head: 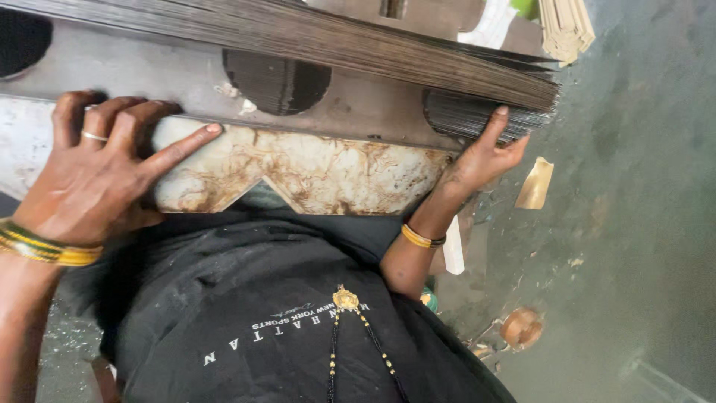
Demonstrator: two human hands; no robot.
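Note:
A long flat plate with a brown-and-cream marbled face and a V notch in its near edge lies across in front of my body. My left hand grips its left end, fingers curled over the far edge and thumb stretched along the face. My right hand holds the plate's right end, one finger raised against the edge of a thick stack of thin dark sheets. That stack lies tilted on a grey metal table with round holes.
A grey concrete floor lies to the right, with a yellowish paper scrap and brown round pieces on it. A bundle of pale strips sits at the top right. My dark shirt fills the lower middle.

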